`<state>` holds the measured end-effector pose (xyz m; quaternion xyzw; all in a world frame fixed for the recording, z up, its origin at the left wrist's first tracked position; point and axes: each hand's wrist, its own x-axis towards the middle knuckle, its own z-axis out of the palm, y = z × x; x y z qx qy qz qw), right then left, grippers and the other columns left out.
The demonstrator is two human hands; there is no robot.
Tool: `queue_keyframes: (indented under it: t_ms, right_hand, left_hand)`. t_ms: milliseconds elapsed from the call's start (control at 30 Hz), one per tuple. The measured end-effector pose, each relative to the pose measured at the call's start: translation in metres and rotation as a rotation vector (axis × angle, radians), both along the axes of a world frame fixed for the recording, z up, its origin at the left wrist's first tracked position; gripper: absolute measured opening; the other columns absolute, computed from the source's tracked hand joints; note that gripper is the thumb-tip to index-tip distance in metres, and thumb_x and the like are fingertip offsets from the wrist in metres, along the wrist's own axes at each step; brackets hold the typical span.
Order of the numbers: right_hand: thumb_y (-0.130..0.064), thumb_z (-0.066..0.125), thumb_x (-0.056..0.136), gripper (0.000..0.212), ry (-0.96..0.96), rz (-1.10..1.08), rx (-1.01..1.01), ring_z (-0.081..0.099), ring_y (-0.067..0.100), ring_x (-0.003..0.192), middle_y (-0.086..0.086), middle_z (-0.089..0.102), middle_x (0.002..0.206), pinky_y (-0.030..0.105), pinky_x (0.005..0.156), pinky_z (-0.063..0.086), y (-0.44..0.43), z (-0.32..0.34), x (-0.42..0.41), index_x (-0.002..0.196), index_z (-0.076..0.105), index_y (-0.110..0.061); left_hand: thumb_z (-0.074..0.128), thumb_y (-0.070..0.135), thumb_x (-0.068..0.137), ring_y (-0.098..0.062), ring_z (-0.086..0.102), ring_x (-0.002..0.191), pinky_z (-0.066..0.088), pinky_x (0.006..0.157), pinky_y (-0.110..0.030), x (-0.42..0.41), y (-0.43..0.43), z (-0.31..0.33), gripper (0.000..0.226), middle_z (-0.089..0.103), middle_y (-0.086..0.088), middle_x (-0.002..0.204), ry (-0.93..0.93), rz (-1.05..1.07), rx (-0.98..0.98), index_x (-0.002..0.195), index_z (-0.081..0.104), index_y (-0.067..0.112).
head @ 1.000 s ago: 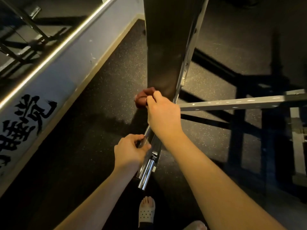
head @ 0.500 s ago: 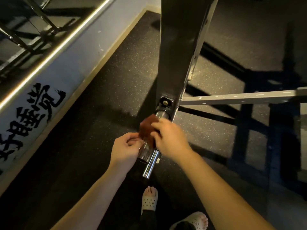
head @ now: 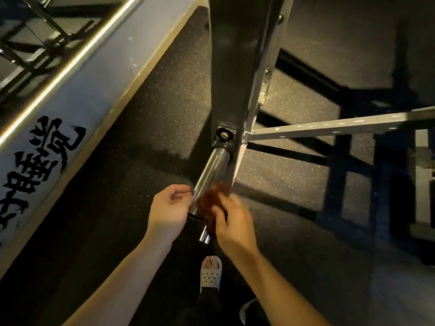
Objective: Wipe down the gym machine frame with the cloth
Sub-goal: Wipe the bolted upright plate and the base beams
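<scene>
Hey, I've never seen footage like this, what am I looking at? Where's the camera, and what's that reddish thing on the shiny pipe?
No robot here: one camera on a person's head looks down at their own arms. A dark metal frame post of a gym machine rises above the black speckled rubber floor, and a shiny chrome tube sticks out of it towards the camera. The right hand, blurred, holds a rust-brown cloth against that tube. The left hand is curled beside the tube's end; whether it grips it is unclear. Below is a foot in a white perforated sandal.
</scene>
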<state>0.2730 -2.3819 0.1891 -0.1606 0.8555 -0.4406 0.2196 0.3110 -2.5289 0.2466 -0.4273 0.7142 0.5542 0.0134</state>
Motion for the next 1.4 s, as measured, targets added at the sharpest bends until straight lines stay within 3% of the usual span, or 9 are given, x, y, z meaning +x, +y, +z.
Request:
queue_keyframes:
  t_ms: [100, 167, 300, 433, 533, 800, 933, 1233, 1400]
  right_hand:
    - [-0.024, 0.055, 0.103, 0.025, -0.078, 0.141, 0.032, 0.056, -0.007, 0.102, -0.026, 0.052, 0.110, 0.023, 0.092, 0.052, 0.048, -0.023, 0.026, 0.122, 0.063, -0.037]
    - [-0.028, 0.056, 0.103, 0.023, -0.181, 0.007, 0.036, 0.057, -0.005, 0.100, -0.024, 0.054, 0.108, 0.027, 0.092, 0.053, 0.075, -0.027, 0.019, 0.121, 0.063, -0.039]
    - [-0.026, 0.062, 0.100, 0.023, -0.261, -0.146, -0.106, 0.061, -0.001, 0.099, -0.020, 0.059, 0.102, 0.029, 0.090, 0.055, 0.127, -0.008, -0.012, 0.110, 0.064, -0.046]
    - [-0.009, 0.065, 0.098, 0.027, -0.338, -0.272, -0.318, 0.070, 0.008, 0.101, -0.004, 0.073, 0.111, 0.026, 0.088, 0.053, 0.185, -0.005, -0.039, 0.114, 0.072, -0.029]
    - [-0.001, 0.061, 0.097, 0.027, -0.451, -0.433, -0.495, 0.074, 0.017, 0.097, 0.008, 0.077, 0.108, 0.023, 0.080, 0.056, 0.226, -0.010, -0.052, 0.121, 0.071, -0.008]
    - [-0.017, 0.059, 0.101, 0.025, -0.265, -0.544, -0.478, 0.071, 0.023, 0.110, 0.006, 0.075, 0.114, 0.039, 0.094, 0.056, 0.309, -0.070, -0.091, 0.123, 0.071, -0.018]
    - [-0.017, 0.063, 0.099, 0.019, -0.116, -0.656, -0.482, 0.074, 0.016, 0.102, -0.002, 0.077, 0.107, 0.027, 0.079, 0.059, 0.340, -0.103, -0.119, 0.114, 0.073, -0.023]
    - [-0.030, 0.074, 0.091, 0.010, 0.446, -0.960, -0.119, 0.065, 0.004, 0.082, -0.007, 0.067, 0.088, 0.019, 0.071, 0.048, 0.402, -0.231, -0.169, 0.087, 0.065, -0.028]
    - [-0.037, 0.054, 0.104, 0.030, 0.495, -0.991, -0.458, 0.067, 0.014, 0.081, 0.004, 0.069, 0.084, 0.024, 0.073, 0.055, 0.437, -0.274, -0.166, 0.090, 0.071, -0.016]
  left_hand:
    - [0.067, 0.012, 0.095, 0.004, 0.063, 0.092, 0.051, 0.083, -0.018, 0.003, 0.014, 0.002, 0.024, 0.066, 0.011, 0.102, 0.147, -0.261, -0.527, 0.118, 0.066, 0.019]
    - [0.067, 0.010, 0.094, 0.000, 0.062, 0.096, 0.049, 0.086, -0.018, -0.001, 0.024, 0.005, 0.024, 0.065, 0.008, 0.105, 0.291, -0.421, -0.722, 0.118, 0.067, 0.013]
    - [0.073, 0.016, 0.091, -0.002, 0.064, 0.105, 0.054, 0.095, -0.025, -0.028, 0.064, -0.003, 0.030, 0.068, 0.012, 0.110, 0.272, -0.551, -0.402, 0.120, 0.069, 0.021]
    - [0.081, 0.034, 0.077, -0.011, 0.061, 0.121, 0.048, 0.110, -0.044, -0.074, 0.122, -0.018, 0.053, 0.066, 0.007, 0.125, 0.095, -0.645, 0.125, 0.127, 0.065, 0.032]
    - [0.079, 0.018, 0.087, -0.016, 0.060, 0.125, 0.046, 0.112, -0.040, -0.105, 0.163, -0.031, 0.051, 0.065, 0.003, 0.128, -0.002, -0.787, 0.334, 0.135, 0.061, 0.024]
    - [0.082, 0.017, 0.084, -0.027, 0.071, 0.087, 0.059, 0.082, -0.041, -0.180, 0.256, -0.101, 0.023, 0.072, -0.016, 0.093, 0.256, -0.966, 0.122, 0.098, 0.067, 0.007]
    - [0.083, 0.018, 0.083, -0.005, 0.063, 0.065, 0.051, 0.061, -0.018, -0.215, 0.301, -0.138, 0.022, 0.069, -0.005, 0.081, 0.398, -0.948, 0.018, 0.094, 0.065, 0.015]
    - [0.079, 0.026, 0.087, 0.003, 0.068, 0.088, 0.056, 0.080, -0.020, -0.261, 0.399, -0.260, 0.020, 0.071, 0.014, 0.093, 0.699, -0.877, -0.148, 0.104, 0.069, 0.031]
    - [0.077, 0.023, 0.088, 0.000, 0.067, 0.100, 0.057, 0.094, -0.031, -0.266, 0.458, -0.319, 0.024, 0.071, 0.011, 0.103, 0.852, -0.925, -0.118, 0.111, 0.071, 0.026]
